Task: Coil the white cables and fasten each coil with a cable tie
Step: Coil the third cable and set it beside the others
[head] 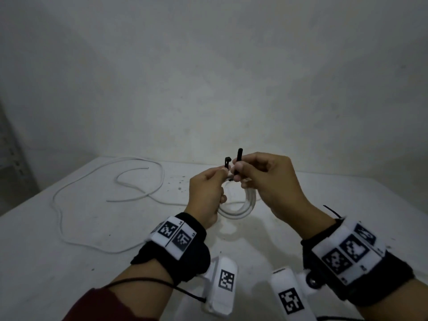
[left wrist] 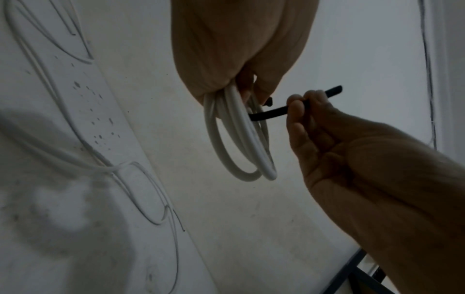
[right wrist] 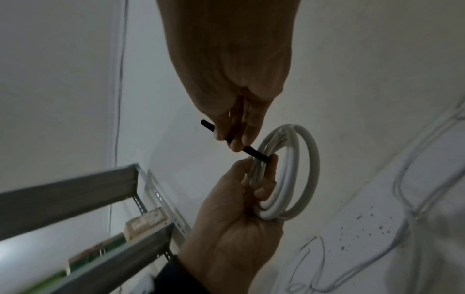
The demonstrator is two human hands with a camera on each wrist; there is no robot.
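Observation:
My left hand (head: 218, 174) grips a coil of white cable (head: 246, 206) above the table, and its fingertips also pinch the head end of a black cable tie (head: 228, 162). My right hand (head: 244, 169) pinches the tie's tail, which points upward. In the left wrist view the cable tie (left wrist: 271, 113) passes behind the coil (left wrist: 241, 143). In the right wrist view the cable tie (right wrist: 249, 148) runs from my right fingers to the coil (right wrist: 302, 169) in my left hand (right wrist: 234, 218). A second white cable (head: 92, 181) lies loose on the table at left.
The white table (head: 69, 274) carries dark specks near its middle. Another black cable tie (head: 332, 212) lies on the right, behind my right wrist. A metal shelf (right wrist: 75, 189) with boxes stands to the left of the table. A plain wall rises behind the table.

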